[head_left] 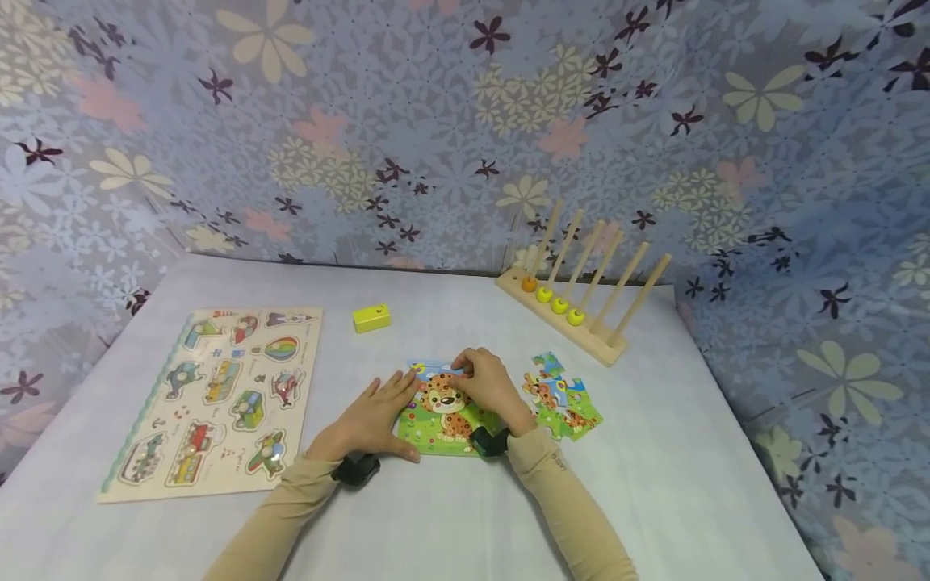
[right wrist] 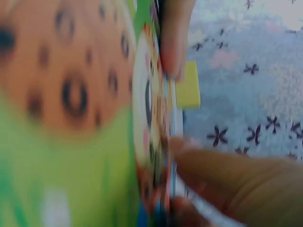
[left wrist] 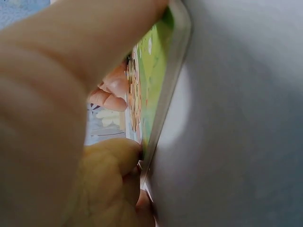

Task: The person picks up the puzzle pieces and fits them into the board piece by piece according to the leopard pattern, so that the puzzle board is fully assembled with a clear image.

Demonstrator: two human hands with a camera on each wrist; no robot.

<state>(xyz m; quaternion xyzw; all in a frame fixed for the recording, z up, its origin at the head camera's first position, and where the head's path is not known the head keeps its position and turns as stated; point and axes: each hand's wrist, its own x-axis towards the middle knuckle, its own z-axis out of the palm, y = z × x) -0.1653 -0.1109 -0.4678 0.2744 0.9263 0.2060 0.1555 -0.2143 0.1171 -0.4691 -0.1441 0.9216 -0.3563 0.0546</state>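
Note:
A leopard jigsaw puzzle (head_left: pixel 443 415) lies on the table in front of me, with a spotted cub on green grass. Along its left side rests my left hand (head_left: pixel 374 420), fingers stretched over the upper left edge and thumb at the lower left corner. The left wrist view shows that thumb against the puzzle's thick rim (left wrist: pixel 165 94). My right hand (head_left: pixel 490 383) is over the puzzle's upper right part, fingers bent and thumb near the cub's head. Its thumb (right wrist: pixel 208 165) is close to the picture in the right wrist view; whether a piece is between the fingertips is hidden.
Right of the puzzle lie several loose, partly overlapping jigsaw pieces (head_left: pixel 574 407). A wooden peg stand (head_left: pixel 559 323) with yellow and orange beads stands at the back right. A yellow block (head_left: pixel 372 318) sits behind the puzzle. A vehicle picture board (head_left: pixel 218 395) covers the left.

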